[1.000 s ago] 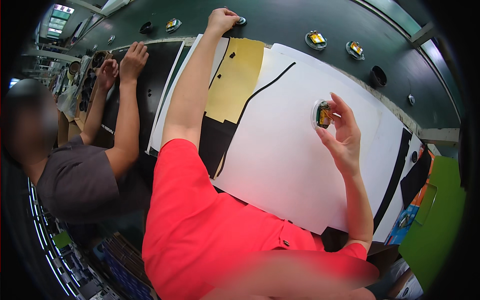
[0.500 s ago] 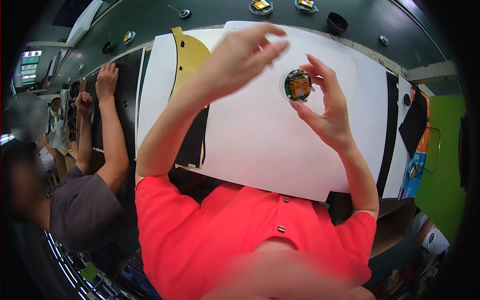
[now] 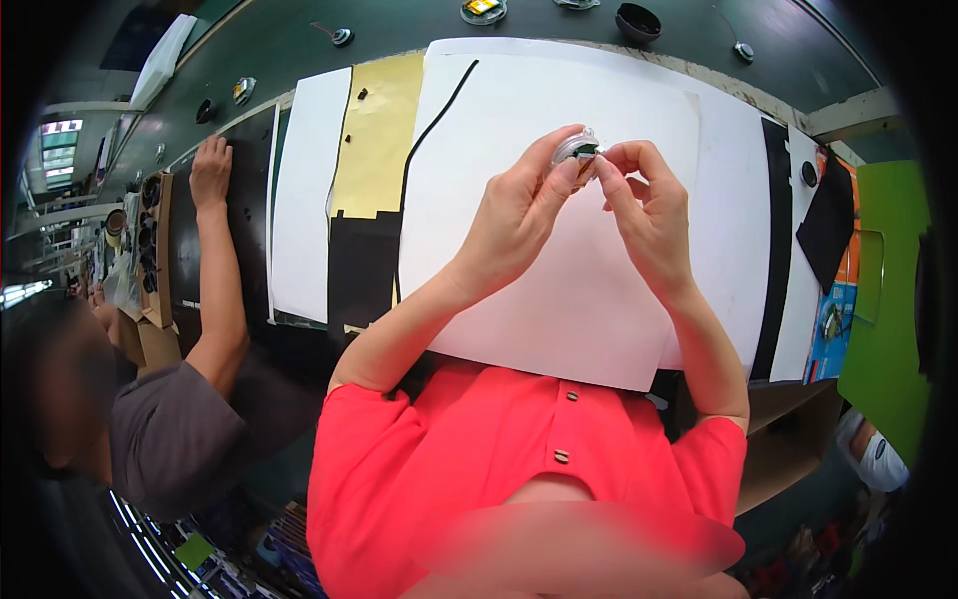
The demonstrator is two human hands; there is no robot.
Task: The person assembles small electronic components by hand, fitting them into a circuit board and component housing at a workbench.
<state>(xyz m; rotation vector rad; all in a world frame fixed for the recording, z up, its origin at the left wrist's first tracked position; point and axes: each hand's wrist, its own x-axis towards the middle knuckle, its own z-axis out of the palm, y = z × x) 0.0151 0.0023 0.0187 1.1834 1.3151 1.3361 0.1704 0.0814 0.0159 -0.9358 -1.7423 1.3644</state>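
A small round circuit board in a clear cup-shaped housing [image 3: 576,148] is held tilted above the white sheet. My left hand [image 3: 511,218] grips it by the edge, thumb in front and fingers behind. At its right side my right hand [image 3: 649,212] is closed, thumb and forefinger pinched together beside the board's thin orange-red wires. What lies between those fingertips is too small to make out. The white sheet [image 3: 519,309] under both hands covers the work surface in front of me.
Left of the sheet lies a yellow sheet [image 3: 384,135] with small black pieces on it and a black panel [image 3: 362,268] below. A black bowl [image 3: 639,22] and further round modules [image 3: 484,11] sit on the far green surface. A co-worker's arm [image 3: 222,260] rests at the left.
My left hand has come down and right from over the sheet and now grips the round module. My right hand has shifted from holding its rim to pinching beside its wires.
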